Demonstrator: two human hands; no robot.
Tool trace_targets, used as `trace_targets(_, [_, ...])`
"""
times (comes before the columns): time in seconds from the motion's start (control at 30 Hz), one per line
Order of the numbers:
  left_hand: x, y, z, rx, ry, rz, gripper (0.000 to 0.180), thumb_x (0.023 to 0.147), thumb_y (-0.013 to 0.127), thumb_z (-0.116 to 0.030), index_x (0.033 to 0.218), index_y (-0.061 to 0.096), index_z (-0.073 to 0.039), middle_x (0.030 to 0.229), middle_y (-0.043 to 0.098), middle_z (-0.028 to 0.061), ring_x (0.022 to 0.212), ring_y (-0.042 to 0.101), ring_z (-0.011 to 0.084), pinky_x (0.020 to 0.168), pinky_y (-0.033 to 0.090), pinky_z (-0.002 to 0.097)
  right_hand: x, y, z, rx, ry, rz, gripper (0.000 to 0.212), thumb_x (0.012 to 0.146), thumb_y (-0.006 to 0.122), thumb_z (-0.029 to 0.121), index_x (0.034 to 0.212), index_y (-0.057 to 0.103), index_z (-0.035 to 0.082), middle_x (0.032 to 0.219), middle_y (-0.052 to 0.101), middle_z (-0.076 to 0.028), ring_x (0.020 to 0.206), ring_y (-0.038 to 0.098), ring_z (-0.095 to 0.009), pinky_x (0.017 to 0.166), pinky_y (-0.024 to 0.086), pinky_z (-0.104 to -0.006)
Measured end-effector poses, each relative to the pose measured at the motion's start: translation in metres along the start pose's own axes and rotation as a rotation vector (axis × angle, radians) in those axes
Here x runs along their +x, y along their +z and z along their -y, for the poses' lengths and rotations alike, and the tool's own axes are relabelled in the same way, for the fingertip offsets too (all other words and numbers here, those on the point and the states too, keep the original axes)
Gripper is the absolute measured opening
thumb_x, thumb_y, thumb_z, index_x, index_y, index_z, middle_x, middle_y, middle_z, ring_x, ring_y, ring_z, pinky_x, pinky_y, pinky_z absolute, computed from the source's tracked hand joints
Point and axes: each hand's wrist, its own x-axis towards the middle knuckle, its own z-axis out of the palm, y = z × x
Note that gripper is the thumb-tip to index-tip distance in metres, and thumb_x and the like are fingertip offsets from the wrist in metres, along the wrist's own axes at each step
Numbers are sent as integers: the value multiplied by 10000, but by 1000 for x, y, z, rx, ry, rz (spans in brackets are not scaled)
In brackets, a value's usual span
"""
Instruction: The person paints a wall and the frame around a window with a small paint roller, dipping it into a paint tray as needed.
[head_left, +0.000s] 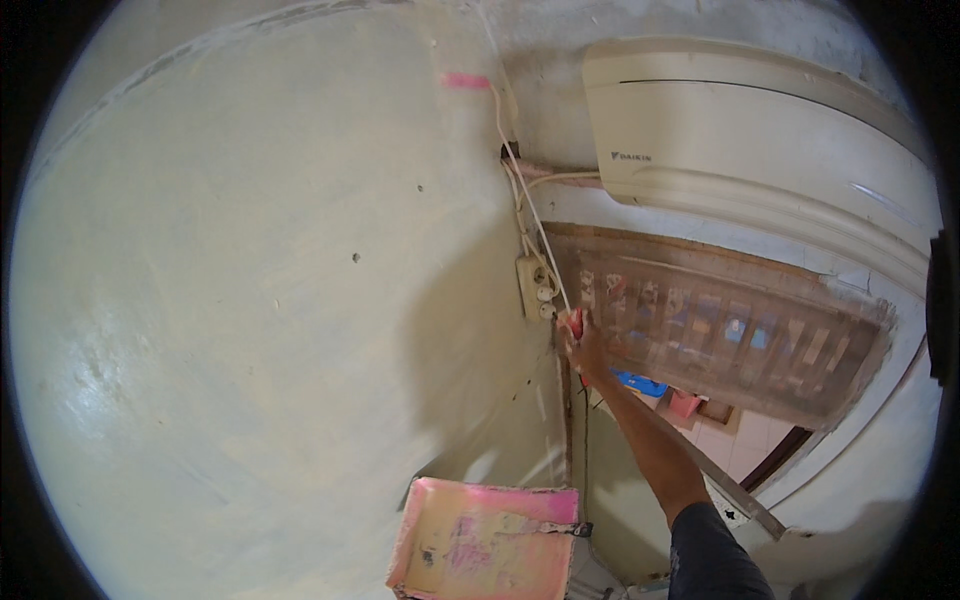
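My right hand (586, 350) is closed around the red handle (575, 322) of a paint roller. The roller's thin pale rod (535, 215) runs up along the corner. At its top the small pink roller head (465, 81) lies against the pale, patchily painted wall (250, 300). Below stands a paint tray (415, 540), smeared with pink and cream paint. Across its right side rests a paint-covered tool with a dark end (580, 529), perhaps a brush. My left hand is out of the picture.
A white air conditioner (740, 130) hangs at upper right. Beneath it is a dusty slatted vent panel (730, 325) above an opening, where a tiled floor (755, 440) and a blue object (640, 383) show. By the corner, a socket strip (533, 288) with plugs and cables hangs near my hand.
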Motion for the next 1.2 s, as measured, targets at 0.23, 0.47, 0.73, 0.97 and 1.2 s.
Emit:
trace_targets(0.23, [1, 7, 2, 16, 2, -2, 639, 904, 329, -506, 1357, 351, -56, 1363, 420, 132, 1228, 423, 304, 1024, 355, 486, 85, 7, 6, -155, -81, -11, 365, 865, 603, 340, 980, 514, 5, 702, 552, -173, 618, 544, -343, 601, 441, -401])
trace_targets(0.47, [0, -10, 0, 81, 65, -8, 594, 924, 302, -464, 1335, 373, -41, 1339, 443, 137, 1200, 452, 300, 997, 386, 482, -70, -8, -21, -115, 145, 310, 277, 858, 623, 225, 935, 482, -1, 804, 568, -164, 748, 572, -340, 672, 441, -396])
trace_targets(0.73, [5, 6, -3, 199, 151, 76, 543, 943, 307, -411, 1315, 388, -23, 1309, 469, 139, 1155, 492, 290, 964, 427, 460, -73, -27, -53, 19, 31, 204, 295, 866, 605, 227, 1002, 477, -1, 796, 548, -155, 703, 544, -275, 647, 436, -382])
trace_targets(0.97, [9, -11, 5, -161, -72, 8, 665, 884, 318, -530, 1351, 374, -60, 1338, 454, 121, 1193, 457, 308, 1004, 378, 471, -14, -21, -26, -65, -123, 134, 222, 865, 600, 181, 960, 493, 11, 725, 507, -99, 628, 504, -225, 599, 428, -373])
trace_targets(1.2, [8, -23, 1, -178, -86, -3, 692, 871, 296, -570, 1335, 402, -68, 1339, 456, 112, 1209, 441, 307, 1023, 350, 474, -163, -72, -44, -101, 163, 344, 259, 872, 602, 214, 1002, 482, 24, 698, 511, -92, 599, 504, -257, 586, 438, -383])
